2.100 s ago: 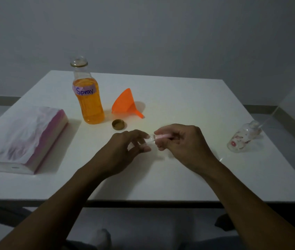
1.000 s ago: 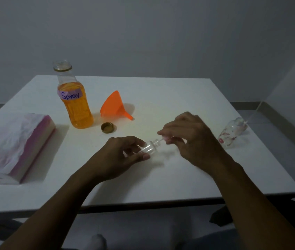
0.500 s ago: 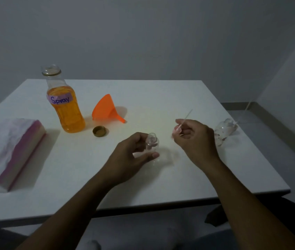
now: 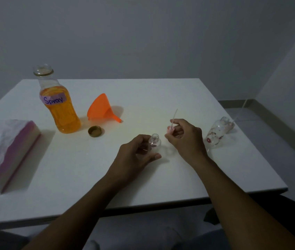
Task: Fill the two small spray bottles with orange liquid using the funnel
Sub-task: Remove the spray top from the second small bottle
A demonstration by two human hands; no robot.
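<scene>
My left hand [image 4: 135,156] grips a small clear spray bottle [image 4: 155,142] standing upright and uncapped on the white table [image 4: 107,168]. Just to its right, my right hand [image 4: 184,138] pinches the bottle's pink spray top [image 4: 171,125], its thin dip tube pointing up. A second small clear bottle [image 4: 217,132] with red flower prints lies on its side near the table's right edge. The big open bottle of orange liquid [image 4: 60,105], labelled "Spray", stands at the back left. Beside it an orange funnel [image 4: 101,110] lies on its side.
A gold bottle cap [image 4: 95,131] lies in front of the funnel. A pink and white tissue pack [image 4: 5,152] sits at the left edge. A grey wall runs behind the table, and floor shows past the right edge.
My hands pulled the spray top out of the small bottle. The left hand turned the bottle upright on the table while the right hand lifted the top away to the right.
</scene>
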